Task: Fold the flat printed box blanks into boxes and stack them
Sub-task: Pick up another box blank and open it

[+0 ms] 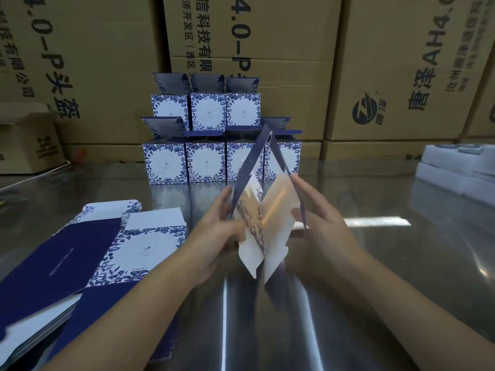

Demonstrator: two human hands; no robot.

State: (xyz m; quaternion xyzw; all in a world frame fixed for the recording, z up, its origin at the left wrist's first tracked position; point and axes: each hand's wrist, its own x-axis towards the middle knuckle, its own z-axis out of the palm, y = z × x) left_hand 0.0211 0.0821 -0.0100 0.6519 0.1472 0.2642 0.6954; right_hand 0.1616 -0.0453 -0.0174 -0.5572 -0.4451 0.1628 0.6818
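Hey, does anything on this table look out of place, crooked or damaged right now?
Nothing stands out. The folded boxes stand upright in two neat tiers, top flaps open. The flat blanks lie in a slightly fanned pile. The left hand and right hand hold a half-opened blank with no tears showing.

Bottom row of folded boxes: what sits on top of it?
On the bottom row stands a second row of three folded boxes, lids open. The blank held by both hands hides part of the bottom row's right side.
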